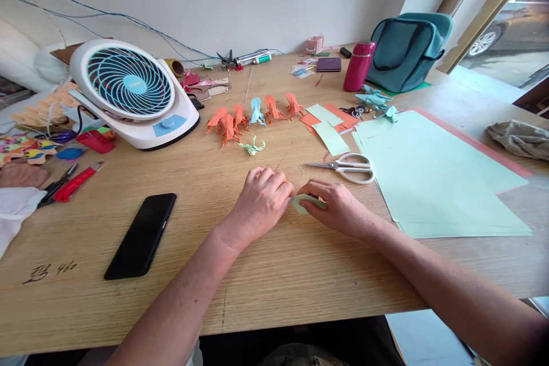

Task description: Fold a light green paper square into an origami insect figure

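Observation:
Both my hands rest on the wooden table (pixel 274 274) around a small folded piece of pale green paper (pixel 305 202). My left hand (pixel 261 201) is curled, its fingertips pinching the paper's left end. My right hand (pixel 337 205) is closed over the paper's right part and presses it down. White-handled scissors (pixel 349 167) lie just beyond my right hand. A row of orange folded paper figures (pixel 231 120) with one light blue figure (pixel 256 111) stands farther back. A small green folded figure (pixel 253 146) lies in front of them.
A stack of pale green sheets (pixel 433 171) lies to the right. A black phone (pixel 141 234) lies left, a red cutter (pixel 75 182) beyond it, a white desk fan (pixel 132 91) behind. A maroon bottle (pixel 358 66), a teal bag (pixel 407 48) and a cloth (pixel 521 138) stand farther right.

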Available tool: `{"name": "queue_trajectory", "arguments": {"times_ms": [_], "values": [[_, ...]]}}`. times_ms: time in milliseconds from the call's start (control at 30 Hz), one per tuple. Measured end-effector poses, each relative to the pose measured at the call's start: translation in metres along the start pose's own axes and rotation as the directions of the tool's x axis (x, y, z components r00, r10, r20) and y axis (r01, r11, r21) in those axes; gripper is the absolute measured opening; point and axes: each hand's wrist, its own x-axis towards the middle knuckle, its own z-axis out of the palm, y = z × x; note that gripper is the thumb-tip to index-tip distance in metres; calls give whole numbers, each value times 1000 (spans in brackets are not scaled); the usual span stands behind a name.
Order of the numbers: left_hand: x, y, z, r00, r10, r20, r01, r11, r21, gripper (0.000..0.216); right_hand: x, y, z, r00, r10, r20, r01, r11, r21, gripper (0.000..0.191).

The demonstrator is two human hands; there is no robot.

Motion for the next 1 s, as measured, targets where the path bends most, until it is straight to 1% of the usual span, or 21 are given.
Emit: {"name": "queue_trajectory", "arguments": {"times_ms": [133,233,300,367,400,500,567,633,667,733,767,833,900,1000], "values": [[0,1,-1,1000,20,-24,-18,998,55,11,0,0,0,1000,-1,-9,1,1000,1,7],[0,0,-1,999,19,-30,-18,999,35,12,-1,0,1,1000,18,-4,-18,1000,25,7],[-1,-2,0,999,-12,-40,10,999,-45,13,0,0,1,999,52,2,-52,997,65,7],[-1,-4,1,994,-84,-68,70,978,-195,14,0,-1,0,995,102,10,-103,988,115,6],[-1,-6,2,988,-130,-79,102,953,-284,15,0,-1,0,991,133,18,-134,981,141,5],[-1,-10,4,968,-242,-73,171,840,-515,17,1,-2,-1,969,235,73,-245,941,233,4],[0,-11,5,955,-291,-58,188,745,-640,18,1,-1,0,950,289,118,-312,890,332,8],[1,-11,5,931,-364,-38,214,625,-751,13,2,1,2,937,318,144,-348,819,457,15],[1,-11,5,911,-413,-11,242,555,-796,11,2,2,3,933,330,146,-357,779,516,19],[2,-10,8,863,-496,97,328,404,-854,18,3,3,5,919,370,138,-373,698,612,27],[2,-9,10,841,-515,164,372,330,-868,24,4,3,7,909,397,131,-381,658,650,31],[1,-4,15,817,-503,284,435,213,-875,32,5,3,10,889,442,116,-385,588,711,39],[1,2,21,816,-469,339,451,149,-880,33,5,2,14,879,463,111,-381,544,748,45],[1,9,29,802,-504,321,434,121,-893,29,5,0,19,877,463,129,-383,510,771,48]]}}
